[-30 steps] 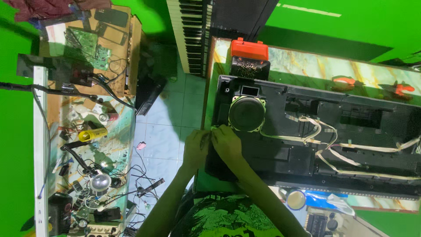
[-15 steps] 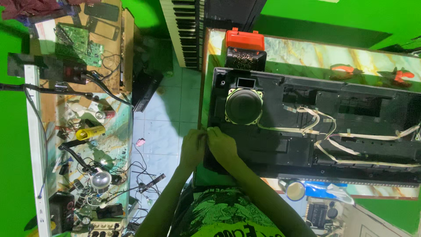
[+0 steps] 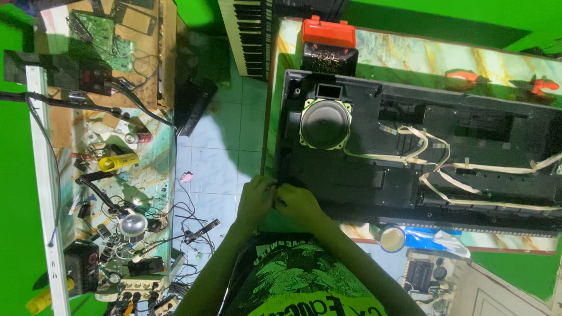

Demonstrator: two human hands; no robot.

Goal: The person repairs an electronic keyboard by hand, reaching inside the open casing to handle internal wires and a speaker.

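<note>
An opened black keyboard case lies on a marbled table, its inside facing up. A round speaker sits at its left end and pale ribbon cables run across to the right. My left hand and my right hand meet at the case's near left corner, fingertips curled together against the edge. What they pinch, if anything, is hidden by the fingers.
A red box on a black block stands behind the case. Piano keys lean at the back. A cluttered bench on the left holds a green circuit board, a yellow tool and wires. A round cup sits near me.
Both hands have stayed together at the case's near left corner. The view has shifted a little; nothing else has visibly moved.
</note>
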